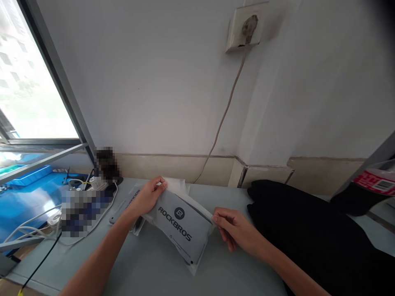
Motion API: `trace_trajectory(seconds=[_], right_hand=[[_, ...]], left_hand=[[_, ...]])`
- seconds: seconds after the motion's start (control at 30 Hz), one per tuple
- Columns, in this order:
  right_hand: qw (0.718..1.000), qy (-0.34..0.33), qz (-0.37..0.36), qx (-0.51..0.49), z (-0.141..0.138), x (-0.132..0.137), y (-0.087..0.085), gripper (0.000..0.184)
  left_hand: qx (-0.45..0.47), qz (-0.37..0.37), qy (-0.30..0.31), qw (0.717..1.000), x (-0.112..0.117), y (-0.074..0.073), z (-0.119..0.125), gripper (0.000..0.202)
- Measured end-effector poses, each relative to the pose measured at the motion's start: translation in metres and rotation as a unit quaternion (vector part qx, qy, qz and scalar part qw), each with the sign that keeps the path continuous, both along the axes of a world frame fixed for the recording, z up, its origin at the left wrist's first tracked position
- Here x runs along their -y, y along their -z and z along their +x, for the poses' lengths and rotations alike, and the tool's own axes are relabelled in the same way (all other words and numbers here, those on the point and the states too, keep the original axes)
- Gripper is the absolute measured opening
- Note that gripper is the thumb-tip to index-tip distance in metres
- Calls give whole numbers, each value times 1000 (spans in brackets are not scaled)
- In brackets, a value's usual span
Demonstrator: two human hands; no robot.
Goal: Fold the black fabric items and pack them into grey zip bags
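A frosted plastic bag (182, 222) printed ROCKBROS is held up in front of me, tilted over the table. My left hand (149, 195) pinches its upper left corner between thumb and fingers. At the upper right corner, my right hand (231, 226) grips the edge the same way. A white strip or flap runs along the top edge between both hands. Partly hidden behind my left hand, more printed bags (126, 205) lie on the grey table (138, 263). What is inside the held bag cannot be made out.
Black cloth (302, 230) covers the table's right side, with a dark drink bottle (367, 189) above it. White cables and a power strip (95, 183) lie at left beside a metal frame. A cord (226, 109) hangs from the wall socket (247, 26) down behind the table.
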State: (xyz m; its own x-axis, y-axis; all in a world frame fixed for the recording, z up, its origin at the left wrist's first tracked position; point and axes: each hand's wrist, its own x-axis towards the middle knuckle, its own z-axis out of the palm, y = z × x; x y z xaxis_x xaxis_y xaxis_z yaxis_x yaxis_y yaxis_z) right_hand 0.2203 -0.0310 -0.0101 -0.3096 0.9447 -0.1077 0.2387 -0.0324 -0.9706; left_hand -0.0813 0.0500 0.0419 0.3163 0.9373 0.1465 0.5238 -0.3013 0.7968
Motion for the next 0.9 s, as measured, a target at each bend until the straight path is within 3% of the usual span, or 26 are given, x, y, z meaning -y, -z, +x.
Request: trace_trajectory(seconds=[0.13, 0.23, 0.33, 0.47, 0.6, 0.73, 0.8, 0.9], right_hand=[[999, 2, 38, -8, 1, 1, -5, 44], [997, 1, 63, -49, -3, 2, -10, 37], [995, -66, 33, -74, -9, 6, -14, 35], [986, -120, -2, -117, -17, 14, -19, 27], [987, -145, -10, -70, -18, 21, -28, 21], [982, -187, -7, -17, -19, 24, -31, 23], [988, -149, 12, -40, -19, 21, -26, 29], [995, -11, 50, -85, -17, 12, -13, 43]], left_hand=[[-12, 10, 0, 1000, 4, 1, 5, 44], [9, 0, 53, 999, 12, 4, 17, 43], [32, -32, 112, 993, 24, 8, 34, 42], [48, -73, 120, 989, 44, 13, 54, 43], [38, -58, 123, 990, 55, 13, 65, 41], [36, -34, 113, 992, 53, 18, 67, 38], [79, -21, 72, 994, 47, 24, 65, 39], [206, -35, 0, 978, 39, 32, 63, 46]])
